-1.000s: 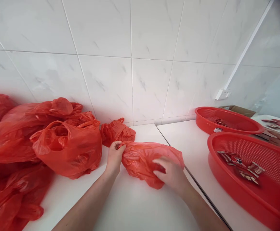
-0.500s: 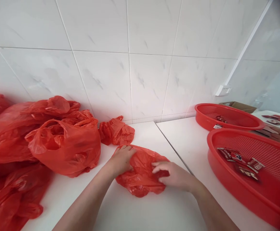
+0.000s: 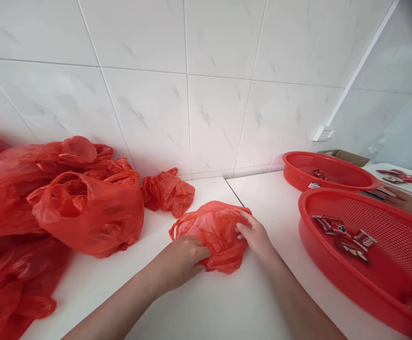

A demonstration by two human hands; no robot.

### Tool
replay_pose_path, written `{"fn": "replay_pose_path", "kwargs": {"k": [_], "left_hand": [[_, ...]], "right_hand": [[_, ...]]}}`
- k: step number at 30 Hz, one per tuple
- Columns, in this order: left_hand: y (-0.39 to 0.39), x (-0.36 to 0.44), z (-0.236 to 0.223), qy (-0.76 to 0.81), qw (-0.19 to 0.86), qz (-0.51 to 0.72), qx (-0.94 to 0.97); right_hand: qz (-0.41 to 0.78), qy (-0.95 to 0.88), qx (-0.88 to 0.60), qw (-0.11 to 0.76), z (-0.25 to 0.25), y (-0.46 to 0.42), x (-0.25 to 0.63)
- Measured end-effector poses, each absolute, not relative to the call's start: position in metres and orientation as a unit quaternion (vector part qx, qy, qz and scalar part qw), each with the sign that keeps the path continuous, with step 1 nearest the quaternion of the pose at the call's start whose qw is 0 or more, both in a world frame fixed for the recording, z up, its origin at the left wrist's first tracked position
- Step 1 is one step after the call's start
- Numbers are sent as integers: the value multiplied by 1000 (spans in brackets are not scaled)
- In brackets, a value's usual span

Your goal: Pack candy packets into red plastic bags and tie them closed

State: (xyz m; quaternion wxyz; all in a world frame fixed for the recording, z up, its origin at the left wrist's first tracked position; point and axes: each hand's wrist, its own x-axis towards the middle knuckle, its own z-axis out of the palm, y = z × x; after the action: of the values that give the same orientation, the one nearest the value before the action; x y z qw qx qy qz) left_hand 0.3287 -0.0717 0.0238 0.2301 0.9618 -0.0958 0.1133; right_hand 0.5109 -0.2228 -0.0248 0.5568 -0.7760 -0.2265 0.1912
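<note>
Bag lies on counter, between hands. Left hand: fingers curled at its seven o'clock, grip unclear. Right hand: fingers parted, touching three o'clock. Hard pulling could tear it.

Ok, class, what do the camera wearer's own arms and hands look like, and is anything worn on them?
The left hand and right hand show no gloves, rings or watch. The left forearm and right forearm are bare, with no sleeves in view.
</note>
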Motion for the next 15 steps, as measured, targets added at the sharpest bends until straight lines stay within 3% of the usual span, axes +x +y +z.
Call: {"fn": "replay_pose_path", "kwargs": {"k": [4, 7, 11, 15], "left_hand": [[-64, 312, 8, -60, 203, 124, 969], [-61, 304, 1, -50, 193, 172, 965], [-61, 299, -11, -61, 150, 275, 948], [-56, 298, -23, -42, 80, 342, 935]], "right_hand": [[162, -173, -763, 602, -26, -224, 515], [52, -219, -760, 610, -21, -227, 506], [-50, -379, -761, 525, -16, -227, 488], [-40, -508, -772, 380, -26, -219, 486]]}}
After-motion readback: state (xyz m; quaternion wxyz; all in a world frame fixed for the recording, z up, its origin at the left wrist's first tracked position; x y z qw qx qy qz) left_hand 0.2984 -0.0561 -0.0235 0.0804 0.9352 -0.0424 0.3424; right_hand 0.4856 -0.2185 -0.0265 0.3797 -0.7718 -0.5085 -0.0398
